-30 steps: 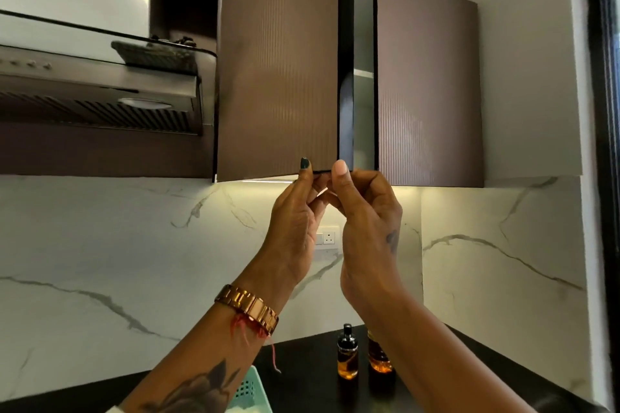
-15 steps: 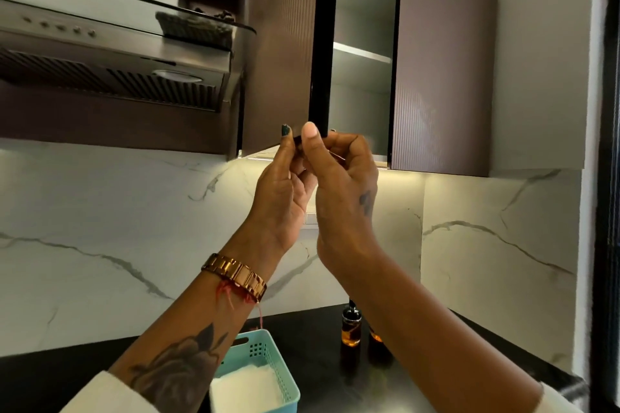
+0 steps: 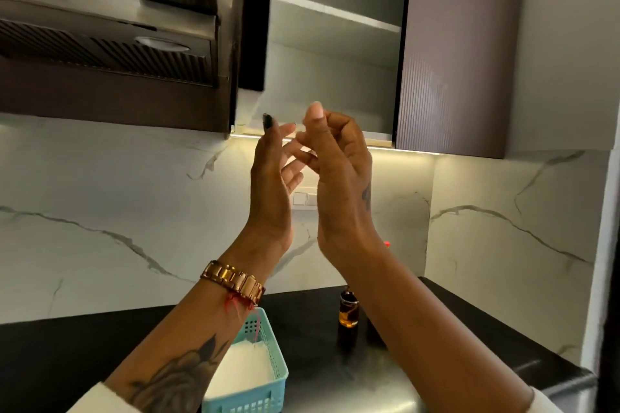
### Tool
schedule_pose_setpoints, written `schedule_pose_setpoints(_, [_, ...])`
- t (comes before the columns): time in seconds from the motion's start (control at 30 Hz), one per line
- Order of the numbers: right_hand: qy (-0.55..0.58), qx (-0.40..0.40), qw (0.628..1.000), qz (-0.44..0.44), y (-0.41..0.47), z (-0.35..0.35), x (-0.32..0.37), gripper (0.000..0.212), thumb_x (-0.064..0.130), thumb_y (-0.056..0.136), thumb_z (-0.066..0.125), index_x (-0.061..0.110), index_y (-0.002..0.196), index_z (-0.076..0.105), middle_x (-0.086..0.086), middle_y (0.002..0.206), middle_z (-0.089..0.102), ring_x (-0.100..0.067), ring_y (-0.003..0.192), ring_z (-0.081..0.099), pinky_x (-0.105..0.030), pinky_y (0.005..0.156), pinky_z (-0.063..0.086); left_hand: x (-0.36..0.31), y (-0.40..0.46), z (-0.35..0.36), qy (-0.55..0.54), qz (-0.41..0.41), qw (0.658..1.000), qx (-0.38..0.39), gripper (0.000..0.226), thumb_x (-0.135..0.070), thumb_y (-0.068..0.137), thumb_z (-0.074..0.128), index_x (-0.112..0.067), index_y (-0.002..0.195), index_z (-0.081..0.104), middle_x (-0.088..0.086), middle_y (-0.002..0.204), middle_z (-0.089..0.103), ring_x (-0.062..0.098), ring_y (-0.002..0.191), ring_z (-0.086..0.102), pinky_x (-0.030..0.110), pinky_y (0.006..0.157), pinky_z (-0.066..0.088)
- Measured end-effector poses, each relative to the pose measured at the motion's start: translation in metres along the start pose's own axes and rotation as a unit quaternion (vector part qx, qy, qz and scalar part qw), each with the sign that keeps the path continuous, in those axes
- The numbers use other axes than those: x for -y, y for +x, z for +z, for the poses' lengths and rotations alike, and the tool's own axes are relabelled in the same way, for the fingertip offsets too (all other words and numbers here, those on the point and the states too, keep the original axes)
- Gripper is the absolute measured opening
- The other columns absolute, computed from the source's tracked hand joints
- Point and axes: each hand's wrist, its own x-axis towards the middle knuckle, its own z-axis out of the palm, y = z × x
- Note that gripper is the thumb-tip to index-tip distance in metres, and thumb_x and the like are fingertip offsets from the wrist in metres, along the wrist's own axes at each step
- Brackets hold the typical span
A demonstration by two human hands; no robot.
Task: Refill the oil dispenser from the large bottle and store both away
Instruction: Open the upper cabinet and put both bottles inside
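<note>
Hovering raised hands (image 3: 312,178), fingers relaxed, below cabinet (image 3: 335,43).

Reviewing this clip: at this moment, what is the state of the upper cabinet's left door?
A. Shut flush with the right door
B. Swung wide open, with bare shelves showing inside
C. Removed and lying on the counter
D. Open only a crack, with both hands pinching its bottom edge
B: the left door stands edge-on to the camera, the shelf inside shows bare, and both the left hand and right hand hang free below it.
</note>
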Motion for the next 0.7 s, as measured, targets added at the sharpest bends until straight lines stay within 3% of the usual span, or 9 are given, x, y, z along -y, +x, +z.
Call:
schedule_pose_setpoints(0.13, [0.002, -0.005, 1.000, 0.021, 0.008, -0.045, -0.026, 0.024, 0.037, 0.089, 0.048, 0.018, 0.100, 0.058, 0.002, 0.100, 0.065, -0.014, 0.100, 0.061, -0.035, 0.094, 0.049, 0.032, -0.010, 0.024, 0.091, -0.002, 0.995, -0.034, 0.047, -0.044, 0.096, 0.028, -0.022, 0.135, 0.041, 0.000, 0.139, 0.049, 0.019, 0.127, 0.047, 0.045, 0.111, 0.031])
schedule_pose_setpoints(0.23, [0.006, -0.013, 0.999, 0.045, 0.013, -0.083, -0.049, 0.015, 0.033, 0.092, 0.046, 0.022, 0.094, 0.056, 0.007, 0.094, 0.063, -0.013, 0.098, 0.060, -0.035, 0.095, 0.049, 0.066, -0.016, 0.041, 0.114, -0.014, 0.992, -0.045, 0.049, -0.049, 0.093, 0.033, -0.022, 0.133, 0.043, -0.002, 0.138, 0.050, 0.016, 0.124, 0.048, 0.043, 0.109, 0.033])
schedule_pose_setpoints(0.3, [0.001, -0.024, 0.998, 0.066, 0.015, -0.106, -0.065, 0.019, 0.032, 0.093, 0.045, 0.018, 0.101, 0.056, 0.003, 0.099, 0.063, -0.016, 0.101, 0.060, -0.036, 0.097, 0.048, 0.091, -0.018, 0.053, 0.128, -0.017, 0.990, -0.060, 0.052, -0.055, 0.087, 0.039, -0.025, 0.129, 0.044, -0.003, 0.137, 0.050, 0.015, 0.123, 0.048, 0.032, 0.102, 0.036])
schedule_pose_setpoints(0.4, [0.003, -0.037, 0.995, 0.090, 0.018, -0.141, -0.085, 0.024, 0.031, 0.094, 0.045, 0.013, 0.107, 0.056, 0.000, 0.103, 0.062, -0.016, 0.103, 0.059, -0.031, 0.092, 0.050, 0.125, -0.023, 0.071, 0.142, -0.009, 0.986, -0.084, 0.038, -0.053, 0.088, 0.041, -0.033, 0.120, 0.045, -0.011, 0.129, 0.052, 0.014, 0.121, 0.048, 0.016, 0.087, 0.035])
schedule_pose_setpoints(0.5, [0.005, -0.033, 0.994, 0.106, 0.018, -0.174, -0.104, 0.018, 0.033, 0.093, 0.046, 0.021, 0.099, 0.057, 0.006, 0.098, 0.062, -0.013, 0.100, 0.059, -0.020, 0.079, 0.049, 0.159, -0.031, 0.088, 0.151, 0.001, 0.984, -0.091, 0.043, -0.058, 0.077, 0.041, -0.037, 0.115, 0.045, -0.030, 0.109, 0.050, 0.000, 0.109, 0.051, 0.008, 0.078, 0.033])
schedule_pose_setpoints(0.57, [0.007, -0.035, 0.992, 0.120, 0.019, -0.195, -0.118, 0.018, 0.036, 0.091, 0.047, 0.023, 0.097, 0.057, 0.005, 0.098, 0.062, -0.014, 0.101, 0.059, -0.023, 0.081, 0.048, 0.182, -0.037, 0.099, 0.168, 0.006, 0.981, -0.100, 0.045, -0.059, 0.075, 0.042, -0.038, 0.114, 0.044, -0.036, 0.106, 0.047, -0.013, 0.100, 0.049, 0.005, 0.078, 0.033])
schedule_pose_setpoints(0.63, [-0.001, -0.040, 0.990, 0.134, 0.020, -0.213, -0.132, 0.019, 0.039, 0.088, 0.048, 0.025, 0.097, 0.057, 0.003, 0.101, 0.062, -0.016, 0.103, 0.058, -0.026, 0.084, 0.048, 0.205, -0.041, 0.105, 0.176, -0.004, 0.979, -0.107, 0.041, -0.059, 0.075, 0.044, -0.040, 0.112, 0.044, -0.032, 0.110, 0.049, -0.019, 0.099, 0.047, 0.004, 0.082, 0.033])
schedule_pose_setpoints(0.7, [-0.010, -0.046, 0.988, 0.149, 0.021, -0.231, -0.146, 0.023, 0.045, 0.085, 0.048, 0.027, 0.097, 0.056, 0.002, 0.104, 0.061, -0.015, 0.103, 0.058, -0.025, 0.082, 0.047, 0.229, -0.045, 0.110, 0.189, -0.018, 0.976, -0.109, 0.038, -0.058, 0.077, 0.045, -0.041, 0.111, 0.044, -0.019, 0.120, 0.053, -0.009, 0.107, 0.048, 0.010, 0.087, 0.035])
